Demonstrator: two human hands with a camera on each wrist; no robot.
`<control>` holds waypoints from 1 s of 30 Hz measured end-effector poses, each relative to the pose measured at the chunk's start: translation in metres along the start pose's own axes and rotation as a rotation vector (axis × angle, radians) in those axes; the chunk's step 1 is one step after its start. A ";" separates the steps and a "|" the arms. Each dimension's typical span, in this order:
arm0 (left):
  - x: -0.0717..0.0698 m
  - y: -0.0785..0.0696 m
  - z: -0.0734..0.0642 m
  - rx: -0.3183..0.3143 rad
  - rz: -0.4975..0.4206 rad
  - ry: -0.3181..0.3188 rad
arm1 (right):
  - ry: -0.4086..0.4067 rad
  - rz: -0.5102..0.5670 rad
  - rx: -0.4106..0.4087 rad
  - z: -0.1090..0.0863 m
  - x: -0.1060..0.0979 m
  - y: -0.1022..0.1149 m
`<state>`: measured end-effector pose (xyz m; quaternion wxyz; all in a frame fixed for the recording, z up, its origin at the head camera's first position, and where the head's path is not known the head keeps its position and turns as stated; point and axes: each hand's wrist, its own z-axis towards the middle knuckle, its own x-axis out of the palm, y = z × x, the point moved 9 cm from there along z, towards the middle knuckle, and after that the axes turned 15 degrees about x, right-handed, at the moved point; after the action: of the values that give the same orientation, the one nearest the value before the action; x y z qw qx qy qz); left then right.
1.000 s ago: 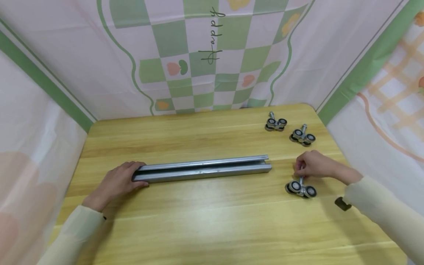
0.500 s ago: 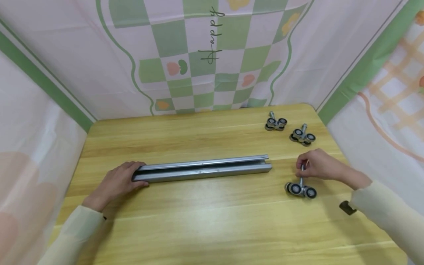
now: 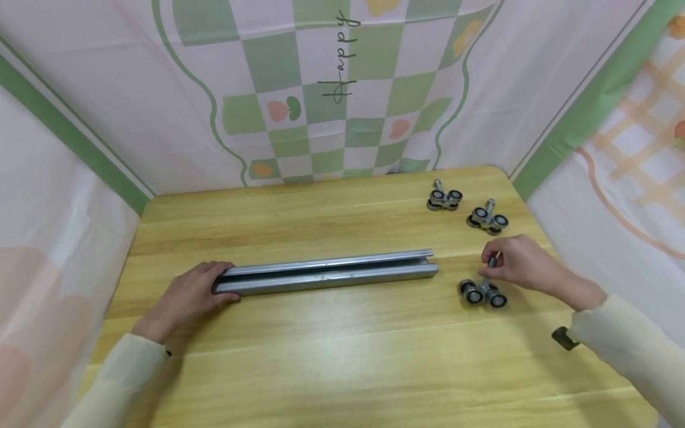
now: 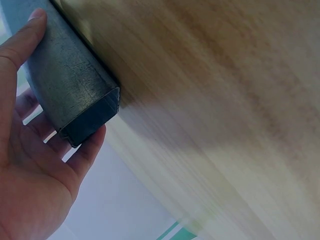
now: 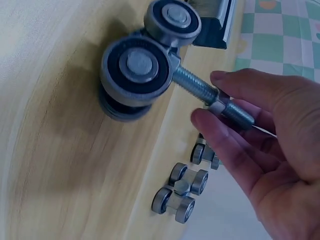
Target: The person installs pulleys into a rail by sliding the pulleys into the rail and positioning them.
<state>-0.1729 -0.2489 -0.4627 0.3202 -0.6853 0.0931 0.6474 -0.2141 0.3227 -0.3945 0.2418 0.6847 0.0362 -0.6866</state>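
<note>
Gripping the left end of the metal rail (image 3: 342,280) with the left hand (image 3: 199,286): thumb along the near wall, fingers (image 4: 90,152) wrapped to the far one. Lying flat on the desk (image 3: 321,362), slot upward. Off the rail's right end, near but not touching it, holding a roller carriage (image 3: 478,293) with the right hand (image 3: 518,261), thumb and fingertips pinching the upright bolt (image 5: 195,86) at its nut (image 5: 219,103). Wheels (image 5: 137,64) downward, seemingly just lifted from the desk; exact clearance impossible to tell. Farther back, beyond the rail's right end: a pair of spare carriages (image 3: 487,220), resting apart from each other.

To do this well, pinch firmly at the nut; on round threads alone, likely to twist or slip. Turn slowly, keeping the wheel pairs in line with the rail and clear of its edges. Press down evenly at the left end to prevent sliding.
</note>
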 end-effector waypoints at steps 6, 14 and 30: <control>0.001 0.000 -0.001 -0.003 -0.005 0.006 | -0.098 -0.025 -0.051 0.000 -0.006 0.007; 0.000 0.000 0.000 0.010 0.004 -0.011 | -0.145 -0.046 -0.104 0.000 -0.005 0.015; 0.004 0.005 -0.002 -0.008 -0.044 -0.006 | 0.028 -0.063 -0.038 0.001 0.018 0.009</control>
<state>-0.1730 -0.2530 -0.4679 0.3318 -0.6866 0.0745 0.6427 -0.2107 0.3098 -0.4089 0.2324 0.6880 0.0740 -0.6835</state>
